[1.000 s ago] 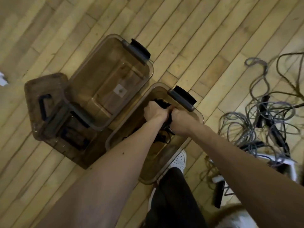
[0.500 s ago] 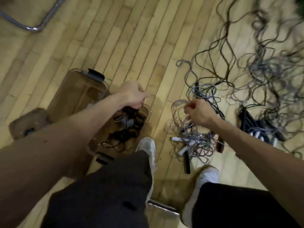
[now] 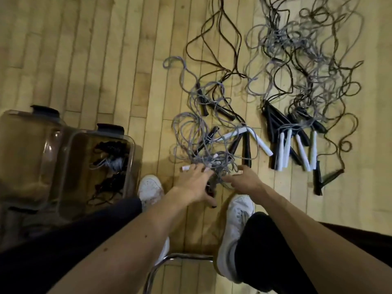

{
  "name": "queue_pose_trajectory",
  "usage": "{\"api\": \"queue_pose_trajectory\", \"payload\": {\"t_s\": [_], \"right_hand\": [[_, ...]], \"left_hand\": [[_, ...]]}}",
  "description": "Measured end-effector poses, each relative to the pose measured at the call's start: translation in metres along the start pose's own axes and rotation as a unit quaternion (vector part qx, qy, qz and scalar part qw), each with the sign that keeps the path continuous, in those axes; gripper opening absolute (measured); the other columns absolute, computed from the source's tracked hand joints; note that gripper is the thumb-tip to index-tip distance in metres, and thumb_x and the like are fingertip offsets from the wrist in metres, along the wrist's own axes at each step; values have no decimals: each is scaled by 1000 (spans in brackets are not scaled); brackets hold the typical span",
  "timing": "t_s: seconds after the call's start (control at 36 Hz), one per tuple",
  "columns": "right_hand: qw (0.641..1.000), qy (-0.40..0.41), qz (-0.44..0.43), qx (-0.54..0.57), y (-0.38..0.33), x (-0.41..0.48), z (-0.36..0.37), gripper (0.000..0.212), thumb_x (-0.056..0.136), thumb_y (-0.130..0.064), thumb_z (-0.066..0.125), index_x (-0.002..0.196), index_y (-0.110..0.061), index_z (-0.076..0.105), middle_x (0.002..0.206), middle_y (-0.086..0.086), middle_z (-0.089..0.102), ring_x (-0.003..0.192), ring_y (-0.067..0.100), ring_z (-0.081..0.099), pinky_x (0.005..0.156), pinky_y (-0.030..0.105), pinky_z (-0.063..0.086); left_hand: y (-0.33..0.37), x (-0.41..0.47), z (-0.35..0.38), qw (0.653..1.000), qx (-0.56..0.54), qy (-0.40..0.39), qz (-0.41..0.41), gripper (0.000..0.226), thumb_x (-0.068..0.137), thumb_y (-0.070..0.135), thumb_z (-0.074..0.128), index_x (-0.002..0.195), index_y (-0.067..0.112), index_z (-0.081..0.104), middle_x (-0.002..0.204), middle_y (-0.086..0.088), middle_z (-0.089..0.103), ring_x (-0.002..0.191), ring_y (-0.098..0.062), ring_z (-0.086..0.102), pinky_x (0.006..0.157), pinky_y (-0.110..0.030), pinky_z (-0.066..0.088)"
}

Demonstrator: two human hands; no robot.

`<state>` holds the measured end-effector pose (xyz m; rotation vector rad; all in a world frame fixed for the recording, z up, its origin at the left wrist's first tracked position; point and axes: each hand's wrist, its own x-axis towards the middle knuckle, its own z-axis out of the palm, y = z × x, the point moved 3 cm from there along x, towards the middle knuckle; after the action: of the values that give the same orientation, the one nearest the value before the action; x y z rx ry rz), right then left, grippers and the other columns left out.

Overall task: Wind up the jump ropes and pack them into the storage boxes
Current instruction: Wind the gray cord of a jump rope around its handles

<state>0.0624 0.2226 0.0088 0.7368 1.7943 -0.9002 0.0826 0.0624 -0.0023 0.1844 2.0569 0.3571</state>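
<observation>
Tangled grey jump ropes, clear plastic storage box

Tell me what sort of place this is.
Probably a gym or sports hall, though I can't be sure. The floor is pale hardwood strips, many jump ropes lie tangled across it, and clear storage boxes stand beside them, one already holding wound ropes.

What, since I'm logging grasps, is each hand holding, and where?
Nothing clearly: left hand and right hand reach with fingers extended into the grey rope tangle.
</observation>
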Motion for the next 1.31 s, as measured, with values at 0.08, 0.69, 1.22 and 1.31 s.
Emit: {"api": "queue_pose_trajectory", "payload": {"t_s": [0.08,0.69,1.22,1.31], "right_hand": [[997,-17,10,73,-5,15,7,49,87,-12,78,129,-2,56,96,13,71,75,22,66,67,35,54],[976,24,-211,35,-109,23,-20,18,101,-15,59,89,-4,68,78,10,66,71,23,60,55,30,51],[951,199,-194,-134,-61,78,15,20,94,-37,60,89,-18,56,75,-3,61,72,20,59,66,34,46],[951,213,-184,-129,-58,76,8,21,93,-39,58,91,-19,55,77,-2,60,74,21,57,68,35,45]], "left_hand": [[4,13,18,999,1,52,6,73,82,57,72,141,23,44,146,-4,41,137,-27,33,111,-45,36],[-37,3,-181,881,-353,314,23,30,109,32,36,97,18,60,80,8,51,65,-4,46,56,-19,37],[-121,59,-105,767,-422,444,-189,20,106,25,43,124,16,46,95,4,55,78,-5,53,57,-18,36],[-135,56,-71,787,-395,415,-230,27,96,-3,45,119,11,50,96,3,52,90,-14,56,68,-15,38]]}}
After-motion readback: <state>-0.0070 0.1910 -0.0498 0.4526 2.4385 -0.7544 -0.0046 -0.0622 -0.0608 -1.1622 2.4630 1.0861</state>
